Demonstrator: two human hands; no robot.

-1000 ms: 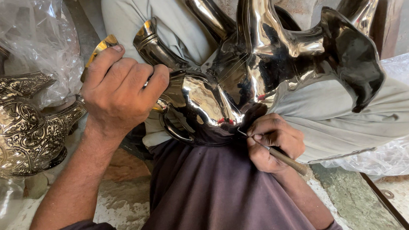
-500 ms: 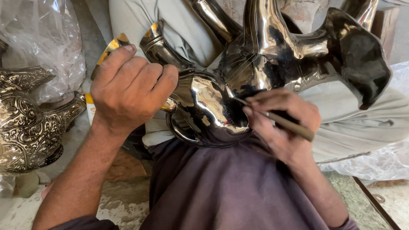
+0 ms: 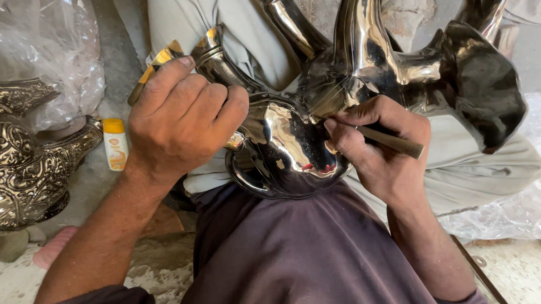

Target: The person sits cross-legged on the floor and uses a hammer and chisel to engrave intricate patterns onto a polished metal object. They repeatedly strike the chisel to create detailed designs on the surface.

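The polished metal vessel [image 3: 355, 97] is gripped by the left hand [image 3: 181, 117]; a thin tool [image 3: 389, 140] is pinched in the right hand [image 3: 379, 142] fingers.

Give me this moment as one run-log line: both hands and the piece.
left hand: grip on polished metal vessel | right hand: grip on thin tool, tip at vessel surface | vessel: on lap

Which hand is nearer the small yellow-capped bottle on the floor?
Left. The left hand grips the shiny metal piece just right of the bottle; the right hand works farther right.
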